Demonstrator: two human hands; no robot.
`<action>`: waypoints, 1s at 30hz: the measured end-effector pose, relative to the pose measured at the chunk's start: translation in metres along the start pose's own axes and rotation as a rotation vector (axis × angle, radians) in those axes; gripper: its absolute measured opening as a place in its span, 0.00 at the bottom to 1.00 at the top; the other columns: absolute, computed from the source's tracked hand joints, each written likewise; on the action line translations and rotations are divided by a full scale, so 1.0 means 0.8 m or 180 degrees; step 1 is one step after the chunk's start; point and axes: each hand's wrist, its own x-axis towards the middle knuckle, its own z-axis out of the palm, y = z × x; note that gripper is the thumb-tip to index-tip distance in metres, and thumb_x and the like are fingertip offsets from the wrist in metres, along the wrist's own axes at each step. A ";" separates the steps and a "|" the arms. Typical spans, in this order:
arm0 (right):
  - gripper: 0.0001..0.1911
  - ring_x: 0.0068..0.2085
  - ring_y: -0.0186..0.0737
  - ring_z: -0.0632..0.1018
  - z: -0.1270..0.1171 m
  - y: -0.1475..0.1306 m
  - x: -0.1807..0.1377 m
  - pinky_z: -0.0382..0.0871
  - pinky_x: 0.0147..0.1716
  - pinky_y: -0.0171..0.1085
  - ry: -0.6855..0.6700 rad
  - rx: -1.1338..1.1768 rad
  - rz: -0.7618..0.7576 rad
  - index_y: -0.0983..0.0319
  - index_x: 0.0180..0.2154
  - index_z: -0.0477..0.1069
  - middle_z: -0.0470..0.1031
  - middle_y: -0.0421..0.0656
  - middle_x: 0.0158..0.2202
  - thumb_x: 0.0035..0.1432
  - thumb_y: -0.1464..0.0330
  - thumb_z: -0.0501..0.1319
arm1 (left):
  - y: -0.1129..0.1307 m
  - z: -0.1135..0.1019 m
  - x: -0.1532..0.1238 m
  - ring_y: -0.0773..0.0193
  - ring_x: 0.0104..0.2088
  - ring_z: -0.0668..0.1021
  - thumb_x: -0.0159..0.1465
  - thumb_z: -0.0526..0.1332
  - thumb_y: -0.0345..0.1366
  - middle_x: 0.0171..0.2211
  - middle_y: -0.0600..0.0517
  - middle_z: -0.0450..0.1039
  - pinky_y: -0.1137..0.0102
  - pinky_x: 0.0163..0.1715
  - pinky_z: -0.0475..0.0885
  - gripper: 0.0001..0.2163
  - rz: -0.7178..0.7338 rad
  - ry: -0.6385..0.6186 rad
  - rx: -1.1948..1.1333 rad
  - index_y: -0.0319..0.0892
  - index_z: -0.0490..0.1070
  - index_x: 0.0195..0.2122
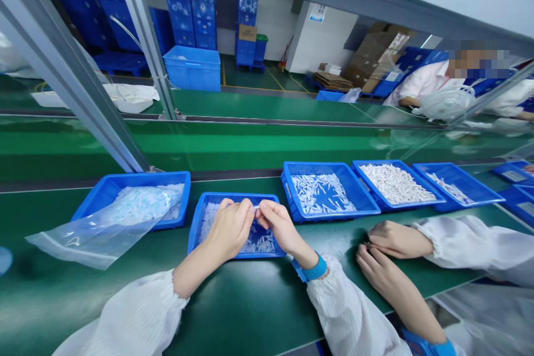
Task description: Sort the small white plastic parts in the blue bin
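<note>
My left hand [231,226] and my right hand [278,227] meet above a blue tray [233,255] that holds small white and translucent plastic pieces [263,243]. Both are closed in a pinch, fingertips almost touching. A small white plastic piece [256,207] spans the gap between them, its ends hidden by the fingers. A blue band [314,270] circles my right wrist. Left of this tray stands another blue tray [187,200] with a clear plastic bag [139,206] of pale blue and white pieces, its open end hanging over the front.
Blue trays with white parts [320,193], a heap of white pieces [394,183] and a few more pieces [453,188] line the right. A co-worker's hands [386,250] work close by on the green table [250,300]. A metal post [89,83] rises at the left.
</note>
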 end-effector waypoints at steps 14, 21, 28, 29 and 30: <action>0.21 0.22 0.39 0.59 0.000 -0.010 -0.003 0.52 0.23 0.40 -0.0107 -0.0383 0.0141 0.56 0.21 0.64 0.55 0.39 0.17 0.57 0.49 0.57 | 0.001 -0.002 0.000 0.59 0.27 0.68 0.70 0.38 0.34 0.25 0.50 0.67 0.66 0.30 0.63 0.14 0.0253 -0.0393 -0.0032 0.43 0.58 0.30; 0.21 0.23 0.38 0.61 -0.001 -0.007 -0.003 0.52 0.22 0.39 -0.0176 -0.0390 0.0154 0.57 0.21 0.63 0.57 0.40 0.18 0.58 0.51 0.57 | 0.001 -0.001 0.001 0.59 0.27 0.68 0.69 0.38 0.33 0.25 0.50 0.66 0.66 0.30 0.63 0.13 0.0220 -0.0531 -0.0103 0.43 0.57 0.30; 0.21 0.24 0.38 0.60 -0.001 -0.006 -0.002 0.53 0.23 0.39 -0.0153 -0.0349 0.0150 0.56 0.20 0.63 0.57 0.39 0.18 0.57 0.50 0.57 | -0.001 0.001 0.002 0.58 0.27 0.68 0.69 0.38 0.33 0.26 0.50 0.67 0.65 0.31 0.63 0.13 0.0329 -0.0466 -0.0106 0.43 0.58 0.31; 0.21 0.24 0.38 0.61 -0.001 -0.007 -0.002 0.53 0.24 0.39 -0.0138 -0.0348 0.0139 0.56 0.21 0.63 0.57 0.40 0.18 0.57 0.50 0.57 | -0.002 0.002 0.003 0.58 0.27 0.68 0.69 0.38 0.33 0.26 0.50 0.67 0.65 0.31 0.63 0.13 0.0324 -0.0429 -0.0105 0.43 0.58 0.31; 0.21 0.24 0.39 0.61 0.000 -0.008 -0.002 0.54 0.24 0.39 -0.0112 -0.0350 0.0129 0.56 0.21 0.63 0.58 0.40 0.18 0.57 0.50 0.57 | -0.002 0.002 0.004 0.59 0.27 0.68 0.70 0.38 0.33 0.26 0.50 0.68 0.64 0.32 0.63 0.14 0.0320 -0.0397 -0.0109 0.43 0.58 0.31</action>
